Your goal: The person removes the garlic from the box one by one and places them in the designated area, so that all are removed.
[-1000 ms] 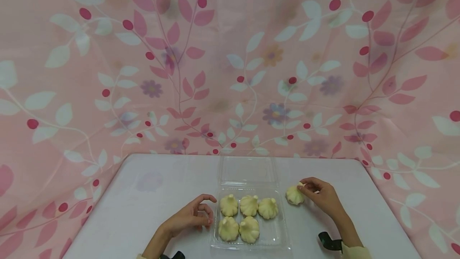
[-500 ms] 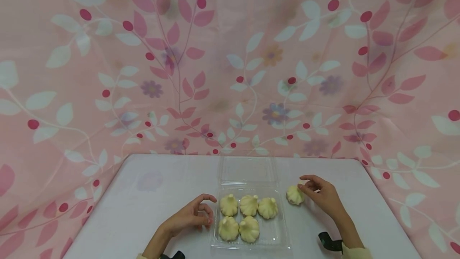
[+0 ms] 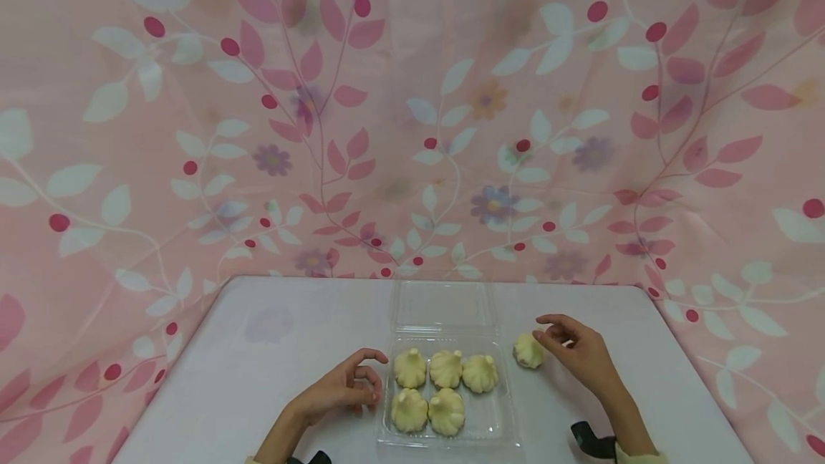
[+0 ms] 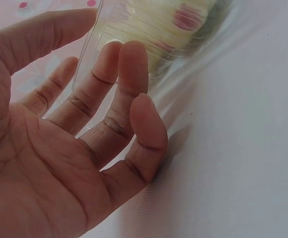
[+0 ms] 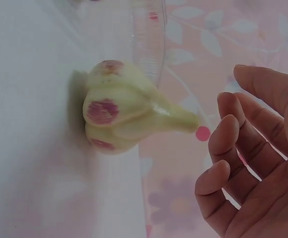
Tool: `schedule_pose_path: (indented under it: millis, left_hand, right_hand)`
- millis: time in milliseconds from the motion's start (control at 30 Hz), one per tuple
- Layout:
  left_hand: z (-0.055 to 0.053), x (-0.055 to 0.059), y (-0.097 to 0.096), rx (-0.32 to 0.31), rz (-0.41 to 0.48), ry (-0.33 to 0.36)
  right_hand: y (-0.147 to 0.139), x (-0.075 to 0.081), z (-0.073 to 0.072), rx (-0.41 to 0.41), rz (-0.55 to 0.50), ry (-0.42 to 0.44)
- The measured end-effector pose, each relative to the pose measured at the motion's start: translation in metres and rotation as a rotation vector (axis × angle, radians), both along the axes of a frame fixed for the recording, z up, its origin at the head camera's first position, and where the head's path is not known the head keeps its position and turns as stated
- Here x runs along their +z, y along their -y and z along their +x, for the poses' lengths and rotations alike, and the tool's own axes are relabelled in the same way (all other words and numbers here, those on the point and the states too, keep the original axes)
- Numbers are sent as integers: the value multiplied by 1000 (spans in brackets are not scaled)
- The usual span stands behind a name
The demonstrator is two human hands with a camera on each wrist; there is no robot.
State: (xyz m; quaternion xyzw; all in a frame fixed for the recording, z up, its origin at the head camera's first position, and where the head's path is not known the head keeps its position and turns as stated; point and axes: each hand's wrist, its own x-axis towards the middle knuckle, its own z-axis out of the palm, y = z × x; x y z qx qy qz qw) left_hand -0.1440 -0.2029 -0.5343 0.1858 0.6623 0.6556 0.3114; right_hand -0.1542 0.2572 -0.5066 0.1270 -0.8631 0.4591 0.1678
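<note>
A pale garlic bulb stands on the white table to the right of a clear plastic container. My right hand hovers just beside it, fingers loosely bent and holding nothing. In the right wrist view, a gap shows between the fingertips and the stem of that garlic bulb, which has purple patches. Several more garlic bulbs sit in the container, two in the near row and three in the far row. Relaxed and holding nothing, my left hand is at the container's left side, fingertips close to its wall.
The container's transparent lid lies folded back toward the far table edge. Behind the white table hangs a pink floral cloth. A dark wrist mount is on the right forearm.
My right fingers, at the bulb's stem a second ago, have come slightly away from it. The bulb stays on the table, barely shifted. The left hand has not moved.
</note>
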Motion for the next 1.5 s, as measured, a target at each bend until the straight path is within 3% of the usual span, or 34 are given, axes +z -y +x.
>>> schedule_pose_path:
  millis: [267,800,1033,1333,1500]
  left_hand:
    - [0,1,0,-1,2,2]
    - [-1,-1,0,-5,4,6]
    - [-1,1,0,-4,-5,4]
    - [-2,0,-1,-6,1,7]
    - [-2,0,-1,-5,-1,12]
  right_hand:
    - [9,6,5,-4,9,5]
    - [37,19,15,112,-35,21]
    - [62,55,32,142,-25,80]
    - [62,26,23,209,-6,104]
    - [63,23,23,241,-7,116]
